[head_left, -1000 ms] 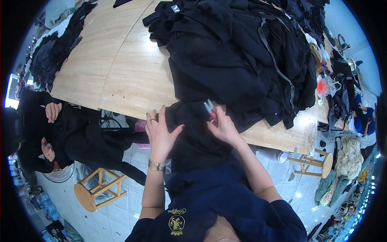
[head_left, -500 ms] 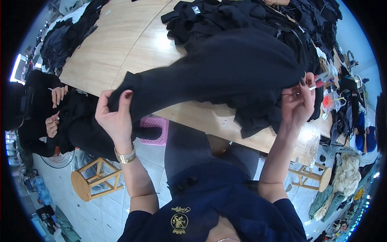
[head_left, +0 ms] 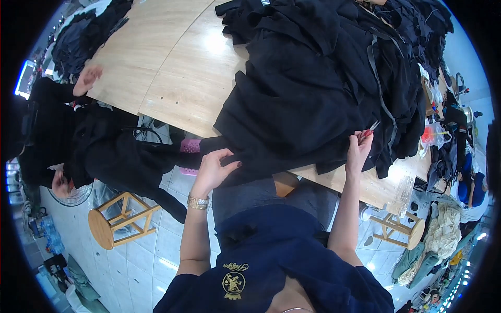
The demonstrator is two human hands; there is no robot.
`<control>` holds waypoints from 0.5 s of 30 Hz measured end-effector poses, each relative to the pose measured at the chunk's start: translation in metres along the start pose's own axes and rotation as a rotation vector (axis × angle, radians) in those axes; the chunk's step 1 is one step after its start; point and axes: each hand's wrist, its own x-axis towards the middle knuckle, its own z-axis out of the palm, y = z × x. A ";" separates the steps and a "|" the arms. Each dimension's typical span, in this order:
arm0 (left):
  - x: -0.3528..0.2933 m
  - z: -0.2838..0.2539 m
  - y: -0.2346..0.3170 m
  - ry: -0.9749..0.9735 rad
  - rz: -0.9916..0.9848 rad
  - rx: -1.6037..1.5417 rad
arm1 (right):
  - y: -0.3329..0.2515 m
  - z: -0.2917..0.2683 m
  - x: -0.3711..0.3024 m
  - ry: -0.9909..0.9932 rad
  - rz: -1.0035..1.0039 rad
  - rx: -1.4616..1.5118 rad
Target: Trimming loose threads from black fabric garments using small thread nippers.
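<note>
Fingers of the left hand (head_left: 213,169) pinch the black garment (head_left: 302,99) at the wooden table's (head_left: 182,78) near edge; right hand (head_left: 358,150) grips small red snips (head_left: 371,128).

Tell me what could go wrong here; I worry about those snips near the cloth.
The right hand holds small red-handled snips against the black garment; a slip might nick it. The left hand grips a hem hanging off the wooden table, so the garment could slide down.

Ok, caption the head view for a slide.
Left hand grips a black garment on the wooden table; right hand holds a small red-handled tool.
</note>
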 end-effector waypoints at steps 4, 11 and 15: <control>-0.005 0.003 0.006 0.199 0.100 0.141 | -0.008 0.005 -0.001 0.026 -0.053 -0.223; -0.001 0.037 0.017 0.298 0.328 0.352 | -0.052 0.032 -0.022 0.168 -0.449 -0.479; 0.000 0.040 0.009 0.228 0.190 0.231 | -0.070 0.069 -0.066 -0.326 -0.409 -0.079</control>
